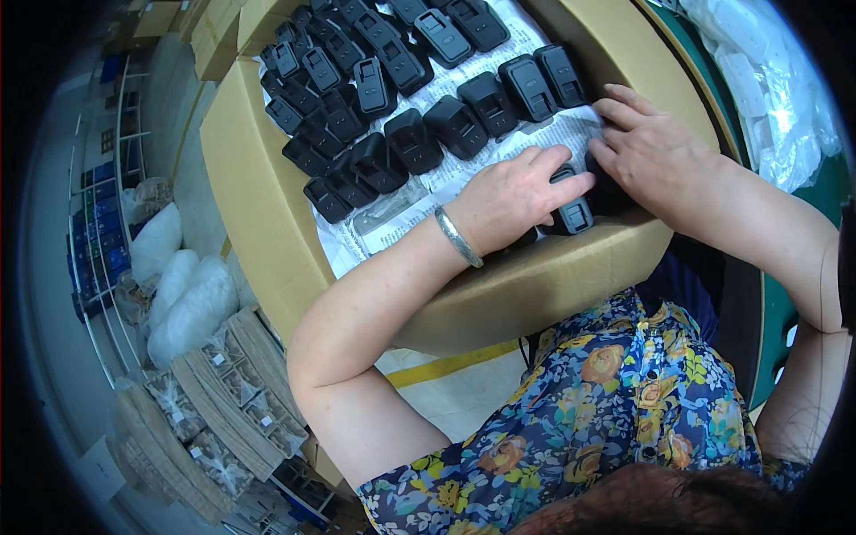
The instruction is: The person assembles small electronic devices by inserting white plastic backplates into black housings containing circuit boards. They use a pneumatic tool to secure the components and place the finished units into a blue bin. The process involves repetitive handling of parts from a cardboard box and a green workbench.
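My left hand (519, 194), with a silver bangle on its wrist, has its fingers bent around a black plastic cradle (572, 214) in the near right corner of the cardboard box (259, 192). Its thumb side and fingertips are partly hidden. Beside it, my right hand (658, 150) reaches along the box's right wall, fingers curled down at the edge of a printed paper sheet (575, 127). What its fingertips grip, if anything, is out of sight. Similar black cradles (455, 127) stand in rows on the paper, beyond my left hand.
A clear plastic piece (388, 211) lies on the paper near the left wall. Translucent bags of white parts (758, 89) lie on a green surface at right. White bundles (192, 303), cardboard dividers (227, 401) and a rack of blue bins (96, 236) stand at left.
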Motion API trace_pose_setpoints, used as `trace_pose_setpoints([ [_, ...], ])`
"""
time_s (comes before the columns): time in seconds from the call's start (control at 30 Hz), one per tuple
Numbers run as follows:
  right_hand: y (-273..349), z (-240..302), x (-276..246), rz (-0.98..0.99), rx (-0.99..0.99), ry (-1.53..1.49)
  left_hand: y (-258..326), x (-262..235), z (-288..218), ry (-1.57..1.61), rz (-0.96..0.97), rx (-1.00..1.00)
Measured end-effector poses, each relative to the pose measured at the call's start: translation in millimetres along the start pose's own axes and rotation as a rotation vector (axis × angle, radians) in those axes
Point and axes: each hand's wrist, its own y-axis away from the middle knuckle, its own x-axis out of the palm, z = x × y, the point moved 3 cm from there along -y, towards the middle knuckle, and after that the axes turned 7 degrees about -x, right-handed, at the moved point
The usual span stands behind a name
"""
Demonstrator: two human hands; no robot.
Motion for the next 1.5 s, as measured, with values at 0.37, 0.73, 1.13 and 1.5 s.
trace_pose_setpoints([
  [0.37,-18,3,13,0.207,0.030,0.011,-9,3,-4,-0.138,-0.030,0.056],
  [0.73,174,42,-27,-0.705,0.038,-0.616,-22,-42,-45,-0.201,-0.162,-0.079],
  [1.13,442,126,142,-0.795,1.618,-0.305,-231,110,-305,0.324,0.075,0.537],
  [1.5,529,174,261,-0.282,1.760,-0.525,-267,269,-402,0.119,-0.060,0.550],
])
